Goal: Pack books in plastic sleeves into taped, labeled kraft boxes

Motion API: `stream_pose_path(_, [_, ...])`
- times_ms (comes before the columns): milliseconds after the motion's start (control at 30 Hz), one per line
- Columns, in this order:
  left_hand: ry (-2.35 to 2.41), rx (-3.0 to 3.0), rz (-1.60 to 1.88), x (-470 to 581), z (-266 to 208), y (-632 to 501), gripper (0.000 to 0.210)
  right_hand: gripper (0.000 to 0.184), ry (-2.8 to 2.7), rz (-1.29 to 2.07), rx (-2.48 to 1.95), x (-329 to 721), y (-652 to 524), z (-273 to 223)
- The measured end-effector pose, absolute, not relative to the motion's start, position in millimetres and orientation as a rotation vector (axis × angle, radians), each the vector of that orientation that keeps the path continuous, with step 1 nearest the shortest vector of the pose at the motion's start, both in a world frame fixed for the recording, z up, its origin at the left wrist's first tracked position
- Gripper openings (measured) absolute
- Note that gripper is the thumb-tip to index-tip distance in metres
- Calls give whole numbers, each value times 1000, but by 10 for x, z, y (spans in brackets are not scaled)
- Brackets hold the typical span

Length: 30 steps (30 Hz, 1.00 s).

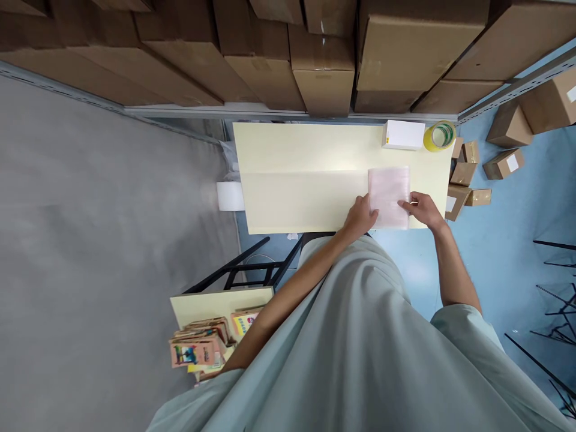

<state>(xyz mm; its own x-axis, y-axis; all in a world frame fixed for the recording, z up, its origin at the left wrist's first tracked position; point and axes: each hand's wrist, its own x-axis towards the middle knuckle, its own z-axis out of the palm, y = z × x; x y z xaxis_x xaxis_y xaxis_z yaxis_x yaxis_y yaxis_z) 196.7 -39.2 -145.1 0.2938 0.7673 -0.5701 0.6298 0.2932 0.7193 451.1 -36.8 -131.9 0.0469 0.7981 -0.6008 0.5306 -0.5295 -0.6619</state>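
A flat, pale pink, see-through plastic packet (389, 195), which looks like a stack of thin plastic bags, lies at the right part of the cream table (297, 201). My left hand (361, 216) is closed on its left edge, with the thumb over the top near the lower corner. On the opposite edge, my right hand (422, 209) pinches the packet between thumb and fingers. The fingertips beneath the packet are partly hidden. Behind it, near the table's far edge, stand a white box (404, 134) and a roll of yellow tape (440, 137).
Cardboard boxes (323, 78) fill a metal shelf above the table's far side. Smaller cartons (465, 171) sit beyond the right edge. A white roll (230, 196) is at the left edge. Lower left, a stool (220, 302) carries piled booklets (200, 347).
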Motion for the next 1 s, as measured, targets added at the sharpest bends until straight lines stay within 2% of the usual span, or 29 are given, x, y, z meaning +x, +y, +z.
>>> stream_pose_path(133, [1384, 1410, 88, 1984, -1598, -372, 43, 42, -1535, 1276, -2347, 4364, -330, -1526])
stream_pose_path(267, [1297, 1314, 261, 1936, -1619, -411, 46, 19, -1675, 1089, -2509, 4079, -327, -1543])
stream_pose_path(367, [1236, 1220, 386, 1873, -1560, -428, 36, 13, -1726, 1049, -2460, 3804, -375, -1439])
stream_pose_path(500, [1248, 1169, 494, 1668, -1504, -458, 31, 12, -1752, 1168, -2261, 3391, -445, -1286])
stream_pose_path(667, [1403, 1071, 507, 1192, -1714, -509, 29, 29, -1741, 1531, -1938, 3134, -443, -1275])
stream_pose_path(833, [1630, 1161, 319, 838, -2090, -470, 27, 26, -1642, 1537, -2130, 3233, -325, -1510])
stream_pose_path(1000, [1790, 1227, 196, 847, -2271, -411, 27, 32, -1484, 1545, -2339, 3240, -207, -1830])
